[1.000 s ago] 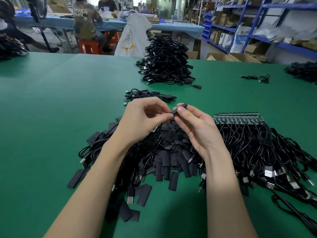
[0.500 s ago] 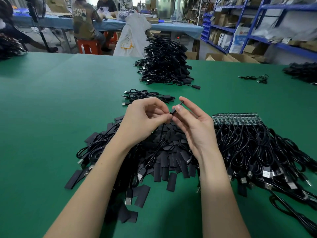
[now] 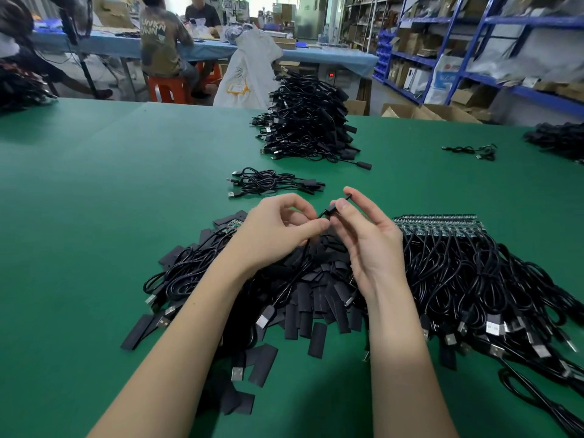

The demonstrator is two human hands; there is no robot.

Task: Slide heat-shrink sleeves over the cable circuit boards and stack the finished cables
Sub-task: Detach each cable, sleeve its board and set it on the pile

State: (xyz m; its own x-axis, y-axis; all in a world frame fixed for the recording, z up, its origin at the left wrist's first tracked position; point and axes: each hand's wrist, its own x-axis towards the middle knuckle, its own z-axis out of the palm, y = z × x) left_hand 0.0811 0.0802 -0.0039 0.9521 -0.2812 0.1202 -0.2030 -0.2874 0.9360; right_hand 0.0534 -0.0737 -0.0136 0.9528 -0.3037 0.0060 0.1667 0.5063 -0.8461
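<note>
A head-worn camera looks down at two bare forearms reaching over a green desk [image 3: 94,191]. In the centre of the frame the left hand [image 3: 278,229] has its fingers curled, pinching a thin black cable [image 3: 322,214] between thumb and forefinger. The right hand [image 3: 363,235] pinches a small black heat-shrink sleeve [image 3: 338,206] between thumb and forefinger, with its other fingers extended upward. The two hands nearly touch, and the sleeve sits on the cable's end; the circuit board itself is too small to make out here.

Directly below the hands lies a heap of loose flat sleeves [image 3: 313,298] mixed with cables. At centre right, a row of unsleeved cables [image 3: 474,279] lies with green boards [image 3: 439,227] lined up along its upper edge. Just above the hands sits a small stack of finished cables [image 3: 271,184], and further up, near top centre, a tall pile of them [image 3: 309,121]. Other people sit at a blue table in the upper left.

The step in hand appears to be seating the sleeve over the board. To do it well, hold the cable steady close to the board with the left hand, keep the flat sleeve squeezed slightly open, and push it straight along the cable's line until the board is fully covered. Tilting the sleeve would likely snag a board corner.
</note>
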